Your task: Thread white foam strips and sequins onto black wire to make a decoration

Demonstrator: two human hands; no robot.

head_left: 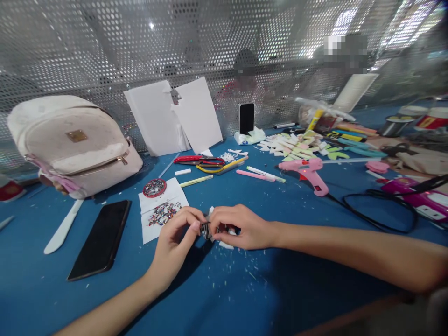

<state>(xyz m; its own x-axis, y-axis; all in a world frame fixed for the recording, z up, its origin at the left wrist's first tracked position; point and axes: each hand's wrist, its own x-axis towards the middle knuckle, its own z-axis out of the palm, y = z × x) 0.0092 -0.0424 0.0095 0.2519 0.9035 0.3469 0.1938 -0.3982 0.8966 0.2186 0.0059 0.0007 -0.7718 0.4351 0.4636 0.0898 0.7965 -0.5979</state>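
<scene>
My left hand (180,235) pinches a small black-and-white striped piece (205,230) between thumb and fingers at the middle of the blue table. Against its other side, the fingers of my right hand (241,227) are closed too; whether they grip the piece or something tiny beside it is hidden. White foam scraps (226,244) lie under and beside my right fingers. Just left of my hands, loose multicoloured gems (164,213) are spread on a white paper (149,235), with a round red-rimmed dish of gems (154,188) at its upper end.
A pink glue gun (308,171) lies at right, its black cord (350,212) looping toward a magenta power strip (413,198). Red-handled scissors (199,161), markers (255,175) and cut foam pieces (297,145) lie beyond my hands. At left are a phone (101,240), white knife (65,227) and backpack (77,144).
</scene>
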